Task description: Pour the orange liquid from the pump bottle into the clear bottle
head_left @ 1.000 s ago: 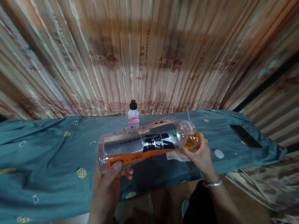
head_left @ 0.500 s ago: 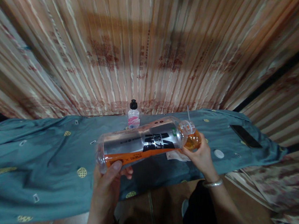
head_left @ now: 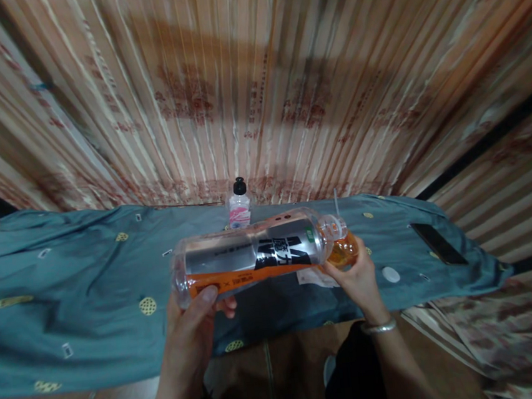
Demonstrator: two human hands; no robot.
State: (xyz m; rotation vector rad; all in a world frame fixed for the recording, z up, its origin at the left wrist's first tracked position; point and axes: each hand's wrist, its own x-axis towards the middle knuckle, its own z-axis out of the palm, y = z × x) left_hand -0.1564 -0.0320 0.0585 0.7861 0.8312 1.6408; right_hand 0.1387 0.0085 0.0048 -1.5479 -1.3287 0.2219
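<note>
A large clear drink bottle [head_left: 252,254] with a silver and orange label lies nearly level in the air, its uncapped mouth toward the right. My left hand [head_left: 195,316] is closed round its base end, thumb on the label. My right hand [head_left: 355,272] is wrapped round a small clear container [head_left: 344,251] with orange liquid in it, and a thin pale straw-like stick [head_left: 336,202] rises just behind. The bottle's mouth is right at the container's top; whether they touch I cannot tell. The bottle hides part of the container.
Behind the bottle stands a black-capped squeeze bottle [head_left: 239,205] with a pink label. On the green cloth [head_left: 91,291] to the right are a round white cap [head_left: 390,274] and a black phone [head_left: 438,242]. A pale wrapper [head_left: 315,278] lies under the bottle's neck. A pleated curtain [head_left: 238,102] hangs behind.
Both hands and the bottle keep almost the same pose. The table and the things on it appear shifted slightly to the right, as the view has moved a little.
</note>
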